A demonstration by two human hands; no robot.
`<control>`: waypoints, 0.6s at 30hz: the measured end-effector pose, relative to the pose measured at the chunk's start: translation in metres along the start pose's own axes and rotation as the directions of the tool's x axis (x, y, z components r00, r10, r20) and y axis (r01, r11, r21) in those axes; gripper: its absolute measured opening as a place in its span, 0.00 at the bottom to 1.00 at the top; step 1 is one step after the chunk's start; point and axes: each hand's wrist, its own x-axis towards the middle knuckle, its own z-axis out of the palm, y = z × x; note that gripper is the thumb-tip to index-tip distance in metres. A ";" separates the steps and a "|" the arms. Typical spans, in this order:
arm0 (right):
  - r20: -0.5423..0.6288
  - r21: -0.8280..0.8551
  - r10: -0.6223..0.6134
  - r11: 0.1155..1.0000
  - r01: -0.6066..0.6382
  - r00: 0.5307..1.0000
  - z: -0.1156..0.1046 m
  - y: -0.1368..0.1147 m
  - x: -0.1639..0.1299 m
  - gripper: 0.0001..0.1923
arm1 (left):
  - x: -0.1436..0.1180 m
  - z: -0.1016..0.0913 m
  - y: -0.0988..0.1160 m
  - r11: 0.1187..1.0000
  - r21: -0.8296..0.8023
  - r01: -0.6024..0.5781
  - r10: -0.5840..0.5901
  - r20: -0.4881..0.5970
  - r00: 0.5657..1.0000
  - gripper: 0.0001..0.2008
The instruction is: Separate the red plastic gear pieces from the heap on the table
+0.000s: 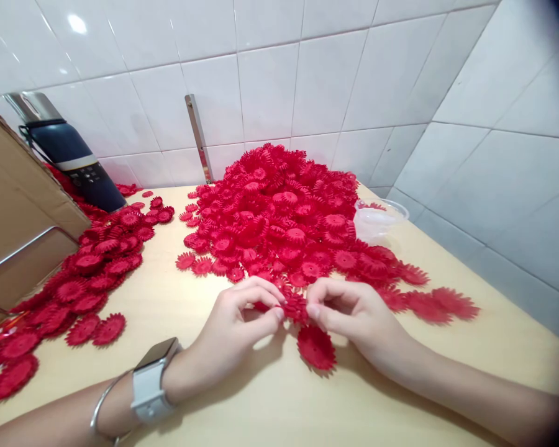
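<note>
My arms are bare, no sleeves. On my left wrist I wear a white-strapped smartwatch [153, 380] and 1 thin silver bangle [100, 406].

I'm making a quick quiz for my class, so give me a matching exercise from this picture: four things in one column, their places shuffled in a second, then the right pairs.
Things:
1. dark flask
2. clear plastic bowl
3. big pile of red flowers
4. cardboard box

Places:
A. middle of the table, against the tiled wall
B. far left edge
C. right of the big pile
D. back left, by the wall

Pairs: 1-D, 2-C, 3-A, 4-B
</note>
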 end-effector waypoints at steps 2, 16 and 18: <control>-0.071 0.012 -0.020 1.000 0.020 0.997 -0.001 0.000 0.001 0.06 | 0.001 0.000 -0.001 0.999 -0.034 0.014 -0.016 -0.048 0.999 0.07; -0.197 0.020 -0.016 1.000 0.020 0.980 -0.004 0.003 0.002 0.07 | 0.003 -0.002 0.001 0.999 0.006 0.052 -0.048 -0.268 0.962 0.08; -0.195 0.016 -0.014 1.000 0.017 0.981 -0.004 0.002 0.002 0.07 | 0.003 -0.002 0.002 0.998 0.017 0.061 -0.054 -0.276 0.960 0.09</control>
